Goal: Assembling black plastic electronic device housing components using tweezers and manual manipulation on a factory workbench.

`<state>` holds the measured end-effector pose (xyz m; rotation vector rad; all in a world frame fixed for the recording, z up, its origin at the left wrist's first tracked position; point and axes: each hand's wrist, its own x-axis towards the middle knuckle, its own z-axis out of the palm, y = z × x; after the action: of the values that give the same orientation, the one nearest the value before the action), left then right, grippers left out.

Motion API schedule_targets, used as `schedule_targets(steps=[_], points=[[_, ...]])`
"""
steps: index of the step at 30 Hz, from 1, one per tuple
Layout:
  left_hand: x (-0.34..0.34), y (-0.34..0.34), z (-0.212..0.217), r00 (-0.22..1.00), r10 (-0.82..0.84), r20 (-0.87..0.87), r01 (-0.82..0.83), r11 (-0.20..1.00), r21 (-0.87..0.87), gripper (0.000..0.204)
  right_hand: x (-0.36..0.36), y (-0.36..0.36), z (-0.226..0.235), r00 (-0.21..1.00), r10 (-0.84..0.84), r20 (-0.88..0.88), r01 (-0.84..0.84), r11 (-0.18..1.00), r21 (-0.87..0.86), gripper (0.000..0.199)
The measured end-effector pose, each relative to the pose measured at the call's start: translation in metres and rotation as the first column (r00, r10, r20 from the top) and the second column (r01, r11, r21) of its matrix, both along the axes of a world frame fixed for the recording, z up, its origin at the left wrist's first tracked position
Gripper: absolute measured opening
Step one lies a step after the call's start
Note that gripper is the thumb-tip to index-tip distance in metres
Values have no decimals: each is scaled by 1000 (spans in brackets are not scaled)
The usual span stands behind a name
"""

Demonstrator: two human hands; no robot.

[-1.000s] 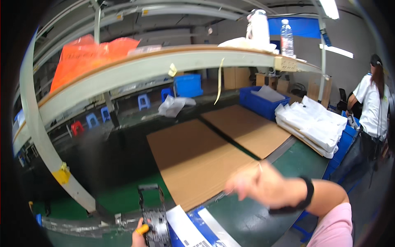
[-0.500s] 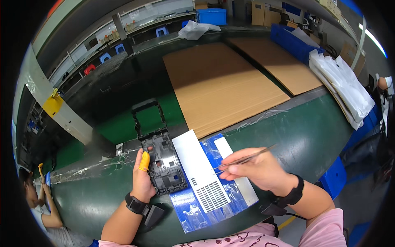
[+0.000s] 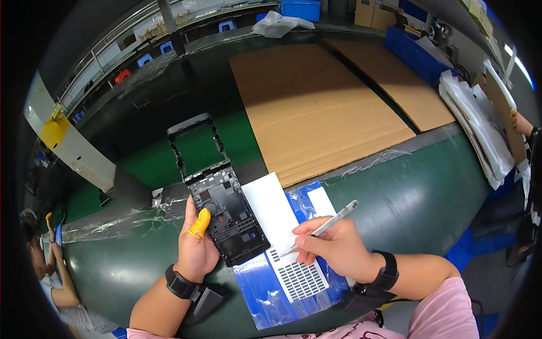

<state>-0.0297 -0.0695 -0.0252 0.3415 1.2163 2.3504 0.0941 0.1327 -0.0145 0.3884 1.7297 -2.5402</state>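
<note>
My left hand (image 3: 199, 237), a yellow finger cot (image 3: 199, 224) on its thumb, grips a black plastic device housing (image 3: 227, 220) by its left edge. The housing has an open rectangular frame at its far end and is held tilted, its inside up. Silver tweezers (image 3: 334, 219) are pinched in my right hand (image 3: 344, 246). Their tip meets or hovers just over a white sheet (image 3: 265, 195) of small dark stickers, near the short separate group; I cannot tell if a sticker is on the tip. Under the sheet lies a blue film-covered board (image 3: 254, 294).
Large brown cardboard sheets (image 3: 322, 107) cover the table beyond. White bags (image 3: 471, 130) and a blue bin (image 3: 415, 59) are at the right. A post (image 3: 73, 141) rises at the left. Another person's hand (image 3: 522, 122) is at the far right; another person sits at the far left.
My right hand has turned and moved down, bringing the tweezers' tip to the stickers' upper rows. The housing has tilted and shows more of its inside. A co-worker's hand with cardboard has appeared at the right.
</note>
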Motion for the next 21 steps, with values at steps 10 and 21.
schedule_targets(steps=[10,21], points=[[-5,6,5,992,26,126,-23,1000,-19,43,0,-6,2,999,-12,49,6,992,125,17],[7,14,28,1000,0,-11,0,1000,-1,42,3,3,9,999,41,-20,-41,999,30,19]])
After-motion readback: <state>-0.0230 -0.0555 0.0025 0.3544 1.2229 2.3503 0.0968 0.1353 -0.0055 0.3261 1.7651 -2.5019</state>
